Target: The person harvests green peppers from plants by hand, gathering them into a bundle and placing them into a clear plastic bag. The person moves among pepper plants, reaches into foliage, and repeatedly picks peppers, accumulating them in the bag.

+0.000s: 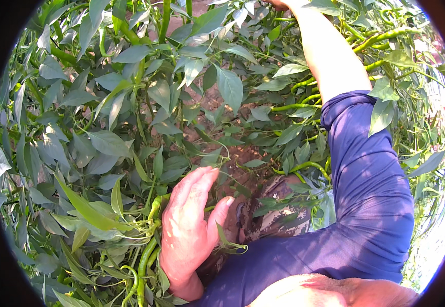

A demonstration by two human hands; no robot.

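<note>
My left hand [189, 226] is low in the picture, left of the middle, with its back up, the fingers together and the thumb apart. It lies against a pepper plant; whether the palm holds anything is hidden. Long green peppers [144, 264] hang just left of and below it. My right arm, in a rolled blue sleeve [360, 153], reaches up to the top edge, where only a part of my right hand [280, 4] shows among the leaves; its fingers are cut off. More long green peppers [387, 35] hang right of that forearm.
Dense pepper plants with broad leaves [107, 142] stand on both sides. Between them runs a strip of brown soil [211, 99]. My camouflage-patterned trouser leg [283, 215] is below the middle, beside a pale translucent sheet or bag [326, 209]. Curved stems and peppers [295, 105] jut in from the right.
</note>
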